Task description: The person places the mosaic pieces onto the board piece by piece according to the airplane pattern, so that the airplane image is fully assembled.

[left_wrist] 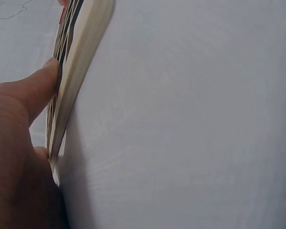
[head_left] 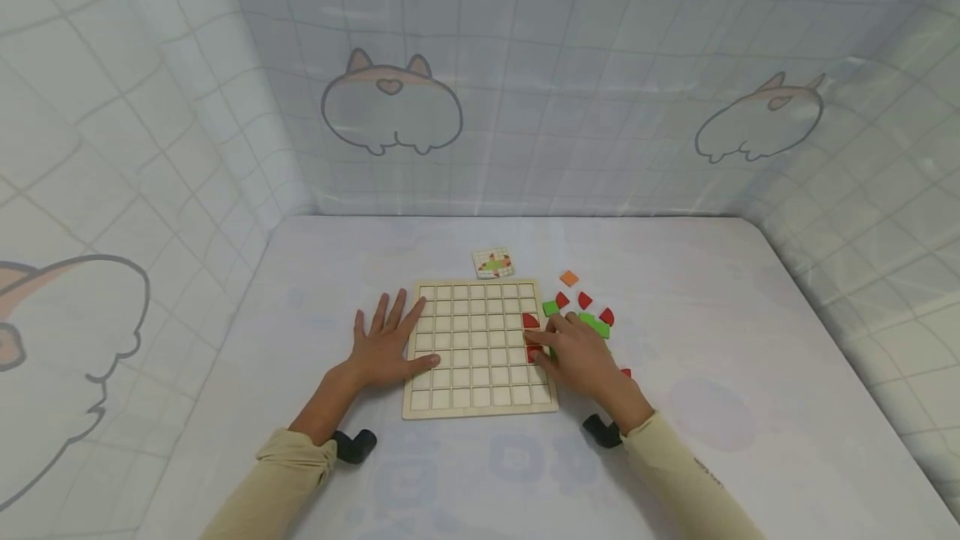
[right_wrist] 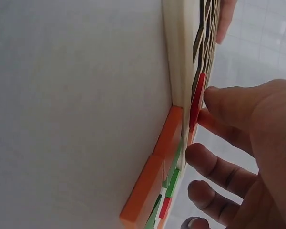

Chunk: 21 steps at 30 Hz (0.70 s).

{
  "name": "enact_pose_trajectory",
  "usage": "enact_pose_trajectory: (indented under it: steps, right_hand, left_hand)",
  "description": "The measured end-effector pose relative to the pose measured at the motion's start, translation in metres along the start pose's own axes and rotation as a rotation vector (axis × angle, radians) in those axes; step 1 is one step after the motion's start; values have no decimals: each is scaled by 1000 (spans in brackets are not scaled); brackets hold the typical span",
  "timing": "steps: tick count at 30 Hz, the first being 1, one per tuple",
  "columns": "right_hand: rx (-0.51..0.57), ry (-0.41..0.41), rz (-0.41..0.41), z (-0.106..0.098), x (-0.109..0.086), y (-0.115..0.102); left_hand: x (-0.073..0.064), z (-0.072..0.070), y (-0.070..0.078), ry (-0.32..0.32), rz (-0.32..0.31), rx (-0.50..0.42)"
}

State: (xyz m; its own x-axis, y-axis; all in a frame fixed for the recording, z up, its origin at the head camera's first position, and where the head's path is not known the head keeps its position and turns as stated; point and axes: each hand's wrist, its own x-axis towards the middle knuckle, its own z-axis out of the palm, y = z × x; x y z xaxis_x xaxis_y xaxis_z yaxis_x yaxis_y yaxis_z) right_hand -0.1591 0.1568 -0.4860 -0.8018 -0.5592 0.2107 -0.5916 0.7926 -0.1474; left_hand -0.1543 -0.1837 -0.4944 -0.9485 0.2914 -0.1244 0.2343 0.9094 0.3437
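Red piece (head_left: 533, 349) partly hidden by right fingers (head_left: 542, 337), card (head_left: 492, 262) details too small, 2 sleeves (head_left: 281, 477) cropped

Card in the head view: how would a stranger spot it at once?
Find the wooden board on the table. Just beyond its far edge lies the card. It is pale with a printed multicoloured pattern, unlike the single-coloured tiles nearby.

Beige sleeves (head_left: 273, 482), dark marking (head_left: 707, 471) on right, black wrist cameras (head_left: 356, 446)
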Motion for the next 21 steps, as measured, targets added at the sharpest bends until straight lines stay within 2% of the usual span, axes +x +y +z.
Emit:
enact_pose_trajectory:
  steps: [3, 12, 15, 21]
  right_hand:
    - [16, -11, 8, -1, 1, -1]
    - [18, 41, -30, -2, 7, -1]
    - [42, 12, -23, -3, 11, 1]
    - [210, -30, 103, -6, 20, 15]
  left_hand:
    - [0, 0, 0, -6, -3, 4]
    - [0, 0, -1, -13, -12, 10]
    - [0, 1, -2, -11, -10, 14]
    - [1, 0, -1, -5, -10, -9]
